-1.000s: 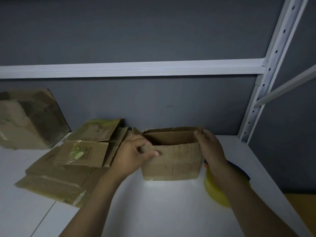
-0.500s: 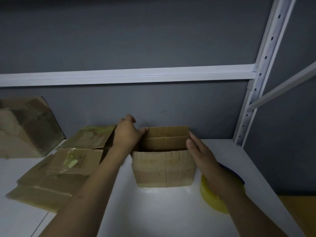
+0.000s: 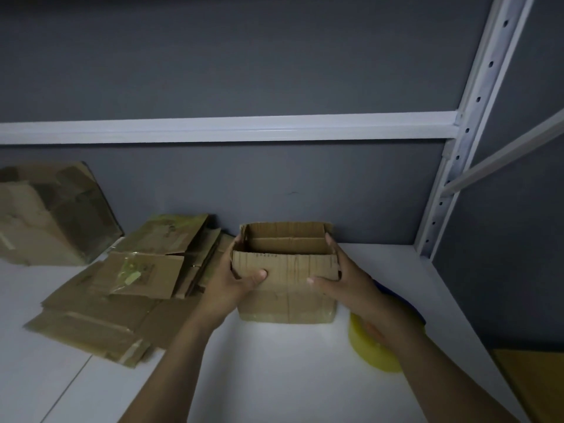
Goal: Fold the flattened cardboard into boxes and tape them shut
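A small brown cardboard box (image 3: 287, 297) stands upright on the white shelf (image 3: 274, 370), its top open and its flaps up. My left hand (image 3: 235, 279) grips the box's left side, thumb on the front flap. On the right side my right hand (image 3: 341, 282) holds the box the same way, thumb on the front panel. A yellow tape roll (image 3: 370, 349) lies on the shelf under my right forearm, partly hidden by it.
A pile of flattened cardboard (image 3: 122, 285) lies to the left of the box. A taped brown box (image 3: 52, 215) stands at the far left against the grey wall. A white upright post (image 3: 451, 166) rises at the right.
Both hands have come from the box's top rim to its sides, thumbs now on the front. The box has been squared up and the front flap stands upright.
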